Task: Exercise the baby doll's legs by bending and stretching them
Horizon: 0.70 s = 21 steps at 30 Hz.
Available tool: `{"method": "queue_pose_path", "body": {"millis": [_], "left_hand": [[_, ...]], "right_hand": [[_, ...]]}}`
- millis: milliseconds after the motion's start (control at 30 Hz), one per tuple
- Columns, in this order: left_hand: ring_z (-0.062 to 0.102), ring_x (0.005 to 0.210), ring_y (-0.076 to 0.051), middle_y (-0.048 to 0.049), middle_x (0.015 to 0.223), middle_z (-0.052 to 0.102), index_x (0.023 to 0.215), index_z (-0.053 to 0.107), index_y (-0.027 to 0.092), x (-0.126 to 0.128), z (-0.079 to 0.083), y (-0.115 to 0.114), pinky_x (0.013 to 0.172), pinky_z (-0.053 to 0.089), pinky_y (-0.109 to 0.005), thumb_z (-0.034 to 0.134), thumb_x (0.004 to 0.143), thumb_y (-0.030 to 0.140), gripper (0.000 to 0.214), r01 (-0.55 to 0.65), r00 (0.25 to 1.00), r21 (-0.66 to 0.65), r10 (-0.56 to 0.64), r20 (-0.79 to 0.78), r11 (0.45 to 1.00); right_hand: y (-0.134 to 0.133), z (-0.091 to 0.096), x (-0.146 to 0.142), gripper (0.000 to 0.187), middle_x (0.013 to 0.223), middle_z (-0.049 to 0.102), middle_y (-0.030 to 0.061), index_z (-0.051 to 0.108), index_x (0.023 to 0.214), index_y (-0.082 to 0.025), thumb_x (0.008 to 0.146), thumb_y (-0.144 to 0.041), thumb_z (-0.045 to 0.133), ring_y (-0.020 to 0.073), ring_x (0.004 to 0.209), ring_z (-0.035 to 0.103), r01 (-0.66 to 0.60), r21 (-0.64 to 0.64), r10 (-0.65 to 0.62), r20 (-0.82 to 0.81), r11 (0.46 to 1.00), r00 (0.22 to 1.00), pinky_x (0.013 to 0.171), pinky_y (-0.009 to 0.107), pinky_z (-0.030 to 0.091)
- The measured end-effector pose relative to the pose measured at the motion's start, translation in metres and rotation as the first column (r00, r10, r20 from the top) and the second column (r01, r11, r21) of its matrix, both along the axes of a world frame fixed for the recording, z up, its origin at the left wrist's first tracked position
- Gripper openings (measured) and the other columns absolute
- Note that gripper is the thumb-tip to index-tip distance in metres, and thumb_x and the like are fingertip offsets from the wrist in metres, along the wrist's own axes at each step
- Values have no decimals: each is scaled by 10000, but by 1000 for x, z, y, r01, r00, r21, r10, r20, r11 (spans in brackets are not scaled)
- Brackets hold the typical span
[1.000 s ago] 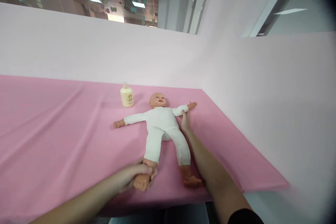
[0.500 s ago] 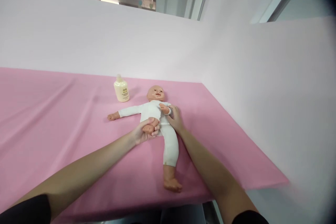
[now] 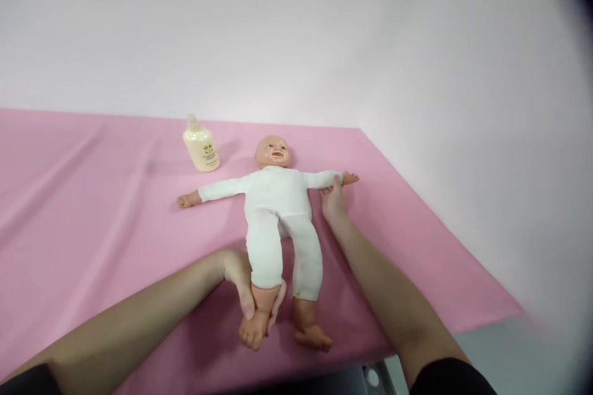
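A baby doll (image 3: 278, 191) with a white cloth body lies on its back on the pink sheet (image 3: 115, 210), head away from me and both arms spread wide. My left hand (image 3: 245, 287) is wrapped round the doll's ankle on the left side, thumb on top and fingers behind it. Around the forearm of the doll's arm on the right, near its wrist, my right hand (image 3: 333, 197) is closed, thumb in front. The doll's other leg lies stretched toward me, untouched.
A pale yellow pump bottle (image 3: 201, 147) stands on the sheet left of the doll's head. White walls (image 3: 440, 105) rise behind and to the right of the table. The sheet's front edge is just beyond the doll's feet.
The doll's left-side leg, bent up over its belly before, is now stretched down toward me in my left hand. My right hand has moved the doll's arm from its chest out to the right.
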State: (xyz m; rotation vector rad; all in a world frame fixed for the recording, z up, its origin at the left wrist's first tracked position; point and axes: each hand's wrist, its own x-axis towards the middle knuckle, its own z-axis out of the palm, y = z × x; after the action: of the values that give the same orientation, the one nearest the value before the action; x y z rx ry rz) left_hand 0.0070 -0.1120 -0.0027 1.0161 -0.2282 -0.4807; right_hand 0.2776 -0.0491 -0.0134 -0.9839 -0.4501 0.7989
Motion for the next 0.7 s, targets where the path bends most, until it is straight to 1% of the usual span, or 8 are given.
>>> {"method": "queue_pose_path", "body": {"millis": [100,200,267,367,467,533,600,700], "left_hand": [[825,844,-328,-92,959,817,1068,770,202,-1,-5,1,713,687,-430,982,718,378,445,78,997,-11,-78,27,997],[818,813,-326,-107,930,819,1072,762,230,-2,-7,4,753,686,-450,938,774,440,404,142,989,-78,-138,60,987],[784,723,-321,-127,837,808,987,762,240,-3,-9,5,744,668,-456,940,736,531,423,196,967,-145,-166,196,970],[593,510,-261,-62,515,632,761,672,285,-7,-9,7,695,617,-457,817,689,832,570,-101,947,-297,183,263,949],[428,493,-220,28,390,384,687,531,298,-9,0,10,768,580,-454,665,769,908,631,-510,819,-341,567,90,790],[358,523,-185,52,407,326,679,498,270,-7,11,11,797,550,-413,719,780,842,621,-633,746,-340,666,-25,696],[333,553,-166,59,437,324,685,485,246,-4,19,10,803,526,-376,766,790,771,605,-693,692,-344,719,-69,634],[407,586,-180,42,474,404,709,502,234,0,20,6,801,526,-383,743,800,800,621,-697,694,-298,719,-52,652]], "right_hand": [[0,2,0,679,1541,624,146,393,1583,-301,990,-618,490,240,1332,707,4,-34,-6,-62,999,998,1143,531,578],[-10,7,-7,796,1694,486,91,226,1668,-411,967,-584,562,229,1414,653,-33,53,24,157,998,987,1174,552,555],[-18,9,-15,845,1770,376,85,225,1682,-421,952,-580,620,256,1534,544,-65,86,32,347,994,937,1191,552,544],[-29,9,-27,753,1654,521,149,425,1605,-317,942,-589,653,315,1512,555,-118,124,26,573,985,819,1224,560,514],[-34,7,-32,542,1500,654,140,613,1425,-294,942,-530,680,320,1411,626,-235,106,64,784,966,617,1259,586,480],[-34,6,-30,429,1428,695,119,691,1317,-305,929,-488,707,320,1415,616,-289,78,61,894,954,445,1295,594,443],[-34,6,-29,372,1396,706,112,720,1264,-312,922,-459,718,323,1418,608,-306,64,49,937,950,346,1303,604,431],[-33,5,-28,375,1368,711,118,703,1251,-298,914,-460,733,323,1392,618,-287,71,46,923,955,381,1283,607,448]]}}
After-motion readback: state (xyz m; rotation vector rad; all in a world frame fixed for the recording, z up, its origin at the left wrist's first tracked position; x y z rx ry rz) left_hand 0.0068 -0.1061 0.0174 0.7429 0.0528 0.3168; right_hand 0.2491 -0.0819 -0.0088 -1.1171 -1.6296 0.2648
